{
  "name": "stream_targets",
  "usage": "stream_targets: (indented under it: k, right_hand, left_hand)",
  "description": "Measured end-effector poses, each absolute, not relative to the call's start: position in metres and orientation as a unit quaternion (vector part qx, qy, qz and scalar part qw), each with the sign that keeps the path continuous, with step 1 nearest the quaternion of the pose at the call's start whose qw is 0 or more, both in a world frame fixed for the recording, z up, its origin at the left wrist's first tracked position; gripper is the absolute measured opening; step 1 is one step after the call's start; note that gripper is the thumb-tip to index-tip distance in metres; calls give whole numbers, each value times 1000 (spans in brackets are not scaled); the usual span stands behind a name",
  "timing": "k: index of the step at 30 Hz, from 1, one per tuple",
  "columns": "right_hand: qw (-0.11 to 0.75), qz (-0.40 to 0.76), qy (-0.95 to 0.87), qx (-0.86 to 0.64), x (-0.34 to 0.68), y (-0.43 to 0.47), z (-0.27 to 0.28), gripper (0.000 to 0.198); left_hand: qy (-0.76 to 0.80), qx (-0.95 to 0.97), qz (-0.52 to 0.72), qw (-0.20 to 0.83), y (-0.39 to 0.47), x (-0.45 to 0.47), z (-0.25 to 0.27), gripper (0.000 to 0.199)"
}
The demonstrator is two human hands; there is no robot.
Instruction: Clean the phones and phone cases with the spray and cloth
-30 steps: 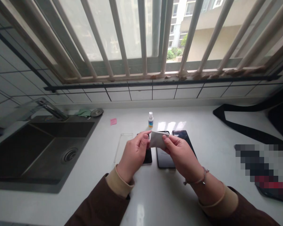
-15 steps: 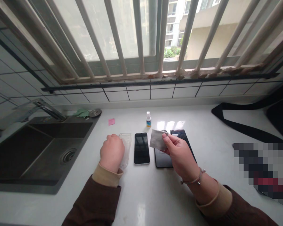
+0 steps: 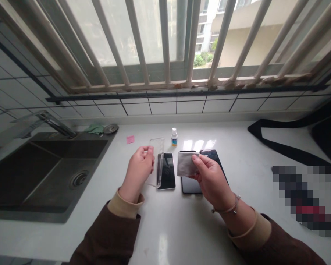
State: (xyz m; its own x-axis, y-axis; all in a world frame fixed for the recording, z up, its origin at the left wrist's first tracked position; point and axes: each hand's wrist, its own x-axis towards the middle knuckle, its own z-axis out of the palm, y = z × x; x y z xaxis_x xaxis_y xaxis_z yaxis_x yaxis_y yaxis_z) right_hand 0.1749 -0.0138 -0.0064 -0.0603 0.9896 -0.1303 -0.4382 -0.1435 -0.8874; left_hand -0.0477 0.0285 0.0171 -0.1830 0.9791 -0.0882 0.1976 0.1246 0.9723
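Observation:
A clear phone case (image 3: 161, 162) is held by its left edge in my left hand (image 3: 139, 164), whose thumb and fingers are closed on it. The case is raised and tilted, and its right edge overlaps the left side of a black-screened phone (image 3: 167, 173) on the counter. Between the thumb and fingers of my right hand (image 3: 209, 176) is a small silvery-grey square cloth or packet (image 3: 186, 164); I cannot tell which. Under and behind that hand lie two dark devices, a tablet-like one (image 3: 191, 187) and another at its right (image 3: 213, 156), both partly hidden.
A small white bottle (image 3: 174, 138) with a blue and yellow label stands behind the phone. A pink sticky note (image 3: 130, 139) lies at its left. The sink (image 3: 57, 217) and faucet (image 3: 56, 125) are on the left, with a green cloth (image 3: 95, 129). A black strap (image 3: 281, 147) lies right.
My left hand has lifted the clear phone case off the counter and moved it up and right toward the phone. The grey square has turned slightly in my right hand.

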Motion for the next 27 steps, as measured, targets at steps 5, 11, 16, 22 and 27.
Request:
stream_targets:
  k: [5, 11, 16, 22, 27]
  right_hand:
    - [540, 649, -361, -397, 173, -15, -7, 37]
    - [525, 604, -375, -468, 185, -5, -6, 40]
    - [453, 199, -610, -619, 200, -5, 1, 34]
    - [426, 23, -747, -509, 190, -11, -3, 31]
    - [387, 52, -804, -447, 176, -15, -7, 25]
  left_hand:
    - [451, 344, 433, 701, 17, -24, 10, 25]
    - [323, 203, 424, 821, 11, -13, 16, 11]
    - [331, 204, 407, 827, 7, -11, 13, 19]
    - [325, 259, 312, 854, -7, 6, 9, 54]
    - [301, 285, 337, 845, -13, 17, 2, 61]
